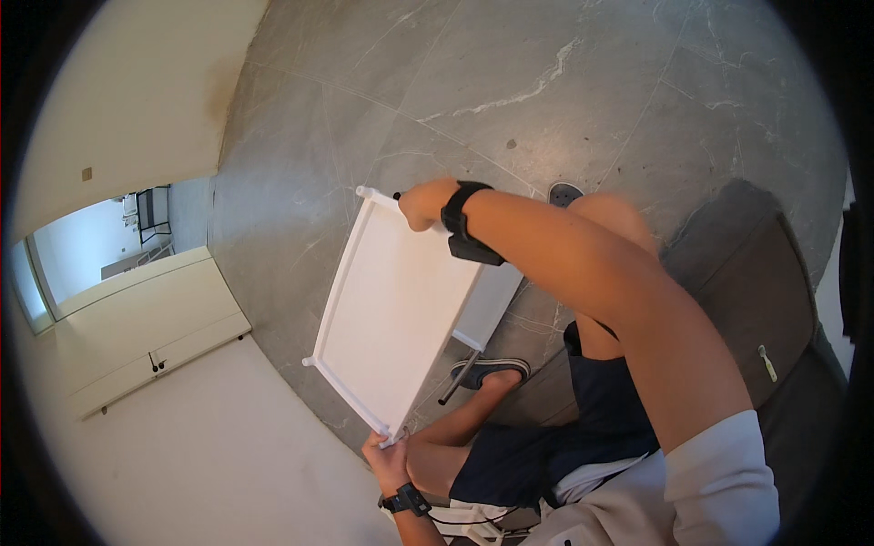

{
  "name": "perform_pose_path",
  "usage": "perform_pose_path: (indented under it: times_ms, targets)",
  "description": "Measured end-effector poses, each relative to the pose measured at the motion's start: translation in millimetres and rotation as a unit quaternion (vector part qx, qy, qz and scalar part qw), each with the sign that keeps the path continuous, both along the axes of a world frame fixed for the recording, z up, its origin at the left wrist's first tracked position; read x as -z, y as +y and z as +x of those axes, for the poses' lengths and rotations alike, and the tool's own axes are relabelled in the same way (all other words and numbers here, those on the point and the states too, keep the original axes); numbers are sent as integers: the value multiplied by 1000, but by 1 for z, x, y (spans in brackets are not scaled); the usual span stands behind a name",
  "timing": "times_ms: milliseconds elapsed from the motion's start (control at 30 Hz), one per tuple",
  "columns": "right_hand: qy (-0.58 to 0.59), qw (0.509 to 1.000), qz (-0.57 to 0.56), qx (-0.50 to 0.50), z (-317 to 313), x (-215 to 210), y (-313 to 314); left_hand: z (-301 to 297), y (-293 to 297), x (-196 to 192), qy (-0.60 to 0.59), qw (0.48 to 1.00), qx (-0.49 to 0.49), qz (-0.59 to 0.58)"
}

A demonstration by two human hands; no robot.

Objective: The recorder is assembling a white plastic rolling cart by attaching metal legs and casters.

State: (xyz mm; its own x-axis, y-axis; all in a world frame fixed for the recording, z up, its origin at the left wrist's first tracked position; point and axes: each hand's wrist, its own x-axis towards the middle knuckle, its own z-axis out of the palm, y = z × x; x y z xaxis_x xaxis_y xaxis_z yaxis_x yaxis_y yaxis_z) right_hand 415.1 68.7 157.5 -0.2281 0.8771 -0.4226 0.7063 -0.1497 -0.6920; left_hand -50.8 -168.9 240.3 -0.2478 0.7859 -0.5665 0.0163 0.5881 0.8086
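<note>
A white rectangular shelf panel [391, 300] with a raised rim and round corner sockets is tilted in front of me. My left hand [390, 457] is closed around its near corner. At the panel's far edge, my right hand [426, 204] has its fingers curled shut. A small dark tip [397, 196] shows beside those fingers; what it belongs to is hidden. Partly behind the panel is a second white shelf [490, 305], with a grey metal tube [461, 378] sticking out at its corner. Both wrists wear black straps with a small device.
I sit on a dark brown cushioned seat [728, 282], where a small pale brush-like object [767, 363] lies at the right. My shoes rest on grey marbled floor tiles [510, 91]. A white cabinet [155, 328] stands at the left, near an open doorway [100, 237].
</note>
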Motion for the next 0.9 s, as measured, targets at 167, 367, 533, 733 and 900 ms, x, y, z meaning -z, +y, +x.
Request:
perform_pose_path:
  times_ms: [167, 367, 533, 733, 900]
  targets:
    - [-37, 997, -45, -43, 3, -13, -16, -25, -2, 16, 78, 996, 30, -10]
    - [-14, 994, -89, -62, 7, -22, -29, -49, -2, 25, -36, 999, -20, -22]
    - [-28, 995, -53, -83, 5, -39, -29, -48, -4, 31, -19, 1000, -7, 11]
    - [-24, 994, -89, -56, 14, -46, -38, -27, 4, 21, -126, 988, -83, -41]
    - [-44, 997, -58, -21, 5, -44, -36, -32, 8, 24, -103, 990, -76, -51]
